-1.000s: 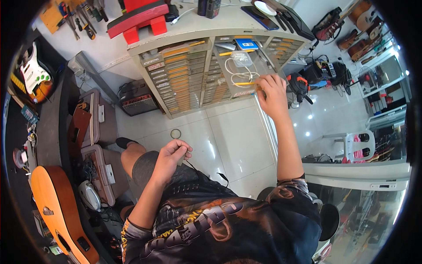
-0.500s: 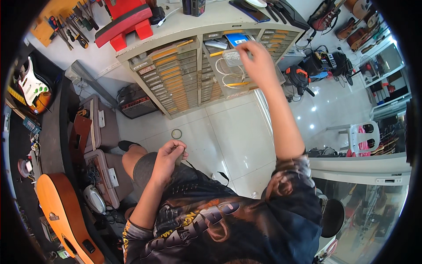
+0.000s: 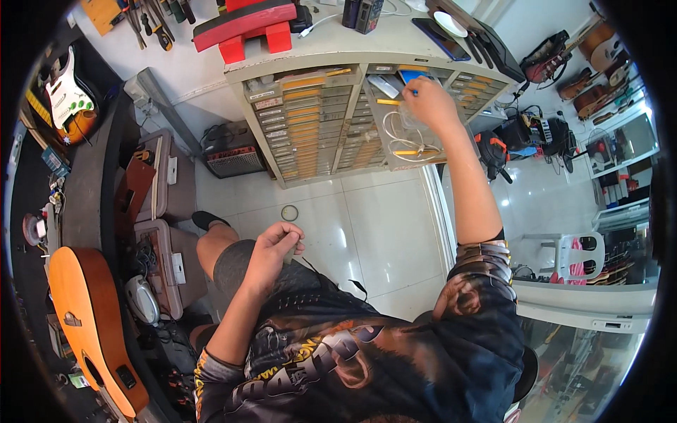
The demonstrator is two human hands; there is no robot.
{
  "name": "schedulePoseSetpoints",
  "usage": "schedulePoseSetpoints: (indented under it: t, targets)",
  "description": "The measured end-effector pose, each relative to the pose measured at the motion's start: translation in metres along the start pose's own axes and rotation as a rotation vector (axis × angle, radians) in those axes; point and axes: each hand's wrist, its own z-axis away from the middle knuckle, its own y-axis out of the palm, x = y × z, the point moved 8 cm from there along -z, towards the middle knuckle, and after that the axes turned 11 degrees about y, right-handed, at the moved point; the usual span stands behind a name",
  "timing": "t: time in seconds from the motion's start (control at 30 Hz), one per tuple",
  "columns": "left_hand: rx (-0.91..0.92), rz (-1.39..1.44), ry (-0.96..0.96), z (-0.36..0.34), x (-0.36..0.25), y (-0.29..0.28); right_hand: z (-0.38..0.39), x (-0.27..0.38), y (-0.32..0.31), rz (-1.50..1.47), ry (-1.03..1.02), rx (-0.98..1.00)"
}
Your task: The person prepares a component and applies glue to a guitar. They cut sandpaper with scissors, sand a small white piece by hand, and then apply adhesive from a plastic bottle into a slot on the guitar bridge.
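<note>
My right hand reaches into a pulled-out drawer of the cabinet, its fingers closed at the edge of a blue packet. Beside it in the drawer lie a silvery flat pack, a clear plastic box partly under my hand, and a loose white cable. Held low in front of my body, my left hand is closed with thumb against fingers. A small greyish-brown thing shows a little below those fingers; its kind is hidden.
The cabinet has columns of small labelled drawers. On its top stand a red padded support and a dark tablet. An amplifier and a tape roll are on the floor. An acoustic guitar leans at left.
My right hand has moved from above the clear box to the blue packet farther back in the drawer. The whole view has shifted; my left hand keeps its closed pose.
</note>
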Motion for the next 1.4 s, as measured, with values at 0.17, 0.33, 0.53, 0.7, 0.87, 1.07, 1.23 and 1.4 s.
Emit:
schedulePoseSetpoints:
  t: [0.17,0.33,0.53,0.7,0.87,1.07,1.23,1.4]
  targets:
    - [0.038,-0.001,-0.007,0.002,0.004,0.004,-0.019,-0.013,0.015,-0.051,0.219,-0.092]
    - [0.028,0.005,-0.011,0.003,0.003,-0.001,-0.036,-0.026,0.032,-0.113,0.338,0.115]
    - [0.005,0.019,-0.026,0.005,0.006,-0.009,-0.021,-0.023,0.012,0.059,0.291,0.259]
    - [-0.015,0.043,-0.064,0.006,0.012,-0.013,-0.011,0.016,-0.007,0.047,0.236,0.043]
    - [0.027,0.013,-0.041,0.004,0.011,-0.002,-0.010,0.040,0.007,0.127,0.046,-0.027]
    - [0.034,-0.011,-0.061,0.005,0.002,0.002,-0.001,0.019,-0.015,-0.102,0.087,0.022]
    - [0.026,0.012,-0.043,0.008,0.007,-0.001,0.038,0.027,-0.056,-0.306,0.008,-0.110]
    - [0.056,0.030,-0.037,0.001,0.010,0.005,0.112,0.035,-0.111,-0.332,-0.206,-0.413]
